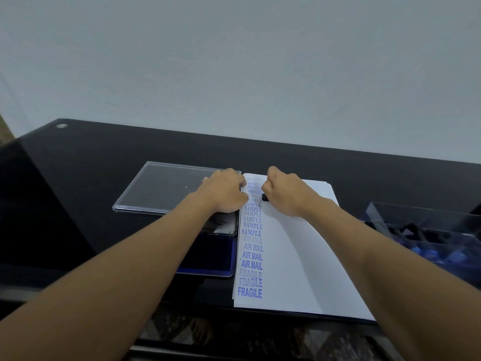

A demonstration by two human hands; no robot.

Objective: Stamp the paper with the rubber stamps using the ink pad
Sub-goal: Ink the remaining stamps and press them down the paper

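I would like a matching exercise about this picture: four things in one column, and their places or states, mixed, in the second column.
Things:
1. ink pad
2. clear box
3. rubber stamp
4. paper

Places or states:
a. gripped in the right hand
b. carries a column of blue words
c. directly left of the paper
d. at the far right of the view

Pairs: 1-c, 2-d, 3-a, 4-b.

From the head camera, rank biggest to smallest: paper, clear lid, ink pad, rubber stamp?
1. paper
2. clear lid
3. ink pad, partly covered, so its place is less sure
4. rubber stamp, only its tip showing from the right hand
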